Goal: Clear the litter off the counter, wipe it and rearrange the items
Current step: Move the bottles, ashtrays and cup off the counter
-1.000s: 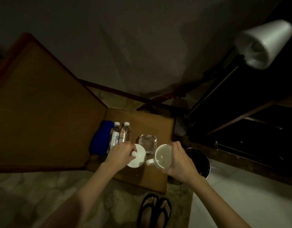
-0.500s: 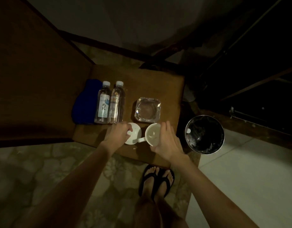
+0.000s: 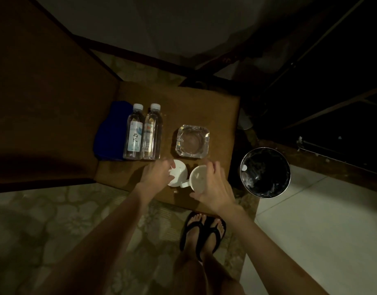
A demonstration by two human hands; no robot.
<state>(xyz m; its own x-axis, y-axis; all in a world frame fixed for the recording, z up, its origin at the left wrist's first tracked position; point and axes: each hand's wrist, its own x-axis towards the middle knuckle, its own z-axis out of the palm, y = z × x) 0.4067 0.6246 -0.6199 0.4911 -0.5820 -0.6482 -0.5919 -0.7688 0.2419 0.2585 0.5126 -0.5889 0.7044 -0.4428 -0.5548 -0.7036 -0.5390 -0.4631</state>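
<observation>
Two white mugs sit side by side at the near edge of the small brown table (image 3: 221,107). The left mug (image 3: 179,173) is under the left hand (image 3: 156,177), whose fingers curl over its rim and seem to pinch a small white scrap of litter (image 3: 170,171) there; probably it is being picked out of the cup. The right mug (image 3: 199,180), handle pointing left toward its neighbour, is held by the right hand (image 3: 215,188), fingers over the far rim and thumb round the near side, likely to steady it or set it in line. Another white crumb (image 3: 175,191) lies on the table just in front of the mugs.

Behind them stands a clear glass ashtray (image 3: 192,141), and to its left two capped water bottles (image 3: 140,133) stand touching, with a folded blue cloth (image 3: 110,130) beside them, kept handy for wiping. A round metal bin (image 3: 265,172) with a dark liner stands on the floor just right of the table, within reach for the litter.
</observation>
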